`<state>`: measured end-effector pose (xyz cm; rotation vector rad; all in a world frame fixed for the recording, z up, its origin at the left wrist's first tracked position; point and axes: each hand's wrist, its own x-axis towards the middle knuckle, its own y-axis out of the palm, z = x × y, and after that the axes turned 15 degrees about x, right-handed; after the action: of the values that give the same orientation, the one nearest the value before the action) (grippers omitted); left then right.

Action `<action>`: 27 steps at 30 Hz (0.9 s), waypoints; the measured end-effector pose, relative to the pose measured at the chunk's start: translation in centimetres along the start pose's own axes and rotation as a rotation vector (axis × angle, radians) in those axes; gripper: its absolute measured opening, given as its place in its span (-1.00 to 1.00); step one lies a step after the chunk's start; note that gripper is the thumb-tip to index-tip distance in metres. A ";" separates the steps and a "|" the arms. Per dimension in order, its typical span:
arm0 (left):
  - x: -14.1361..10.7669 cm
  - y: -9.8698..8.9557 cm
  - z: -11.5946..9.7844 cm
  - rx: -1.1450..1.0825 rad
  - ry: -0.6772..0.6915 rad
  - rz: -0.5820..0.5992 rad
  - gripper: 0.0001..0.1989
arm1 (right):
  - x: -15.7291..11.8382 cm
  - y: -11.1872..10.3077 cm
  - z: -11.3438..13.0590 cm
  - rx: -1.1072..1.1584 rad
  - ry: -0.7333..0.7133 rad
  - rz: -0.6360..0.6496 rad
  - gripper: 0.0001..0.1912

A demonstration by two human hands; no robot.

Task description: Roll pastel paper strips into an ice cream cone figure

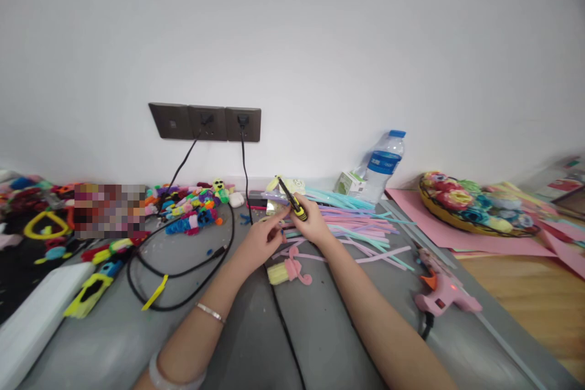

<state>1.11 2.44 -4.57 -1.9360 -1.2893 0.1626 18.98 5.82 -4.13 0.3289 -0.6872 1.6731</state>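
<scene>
My right hand (312, 223) is closed around a slim black-and-yellow tool (292, 202), whose long dark end points up and to the left. Close against it is my left hand (262, 244), fingers bent and the index finger reaching to the tool's side; whatever these fingers grip is hidden. Just below both hands, a small pale-yellow and pink fuzzy craft piece (287, 270) lies on the grey table. Beyond and to the right spread pink, lilac and mint pipe cleaners (365, 228).
A pink glue gun (445, 298) rests at right, its light red. Farther back are a water bottle (384, 164) and a basket of fuzzy flowers (425, 200). A black cable (130, 274) loops at left, beside colourful craft pieces (196, 219) and a white box (46, 311).
</scene>
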 end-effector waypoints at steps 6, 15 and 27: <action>0.0 0.0 -0.1 0.010 -0.005 0.002 -0.37 | 0.0 0.0 -0.1 0.011 0.009 0.006 -0.89; 0.0 -0.1 -0.3 0.008 -0.014 0.000 -0.36 | -0.1 0.0 0.0 0.006 0.001 0.002 -0.89; -0.1 -0.1 -0.4 0.011 -0.015 0.004 -0.36 | 0.0 0.0 -0.1 -0.011 -0.015 -0.002 -0.92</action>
<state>1.19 2.20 -4.25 -1.9314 -1.2923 0.1859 19.05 5.87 -4.24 0.3341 -0.7065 1.6655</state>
